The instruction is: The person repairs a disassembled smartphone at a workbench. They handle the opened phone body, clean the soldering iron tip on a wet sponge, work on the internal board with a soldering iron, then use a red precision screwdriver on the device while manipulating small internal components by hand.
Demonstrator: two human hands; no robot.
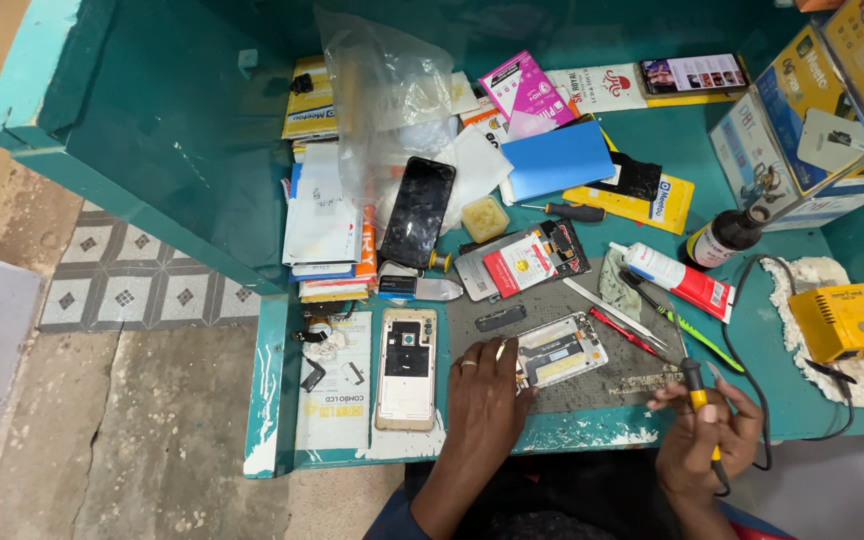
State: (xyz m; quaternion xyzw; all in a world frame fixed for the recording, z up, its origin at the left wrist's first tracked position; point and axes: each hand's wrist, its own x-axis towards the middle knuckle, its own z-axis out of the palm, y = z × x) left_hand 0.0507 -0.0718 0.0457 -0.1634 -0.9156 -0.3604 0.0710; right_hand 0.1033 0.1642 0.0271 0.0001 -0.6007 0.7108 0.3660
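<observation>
Both hands sit at the near edge of the teal bench. Left hand lies flat, fingers spread, pinning an opened phone frame on the grey work mat. Right hand is closed around a soldering iron, tip up, just right of the frame and clear of it. Tweezers and a red screwdriver lie beside the frame; a gold back cover rests to the left. Best practice, as I judge it: keep the frame pinned, steady the iron wrist on the bench, mind the trailing cable.
</observation>
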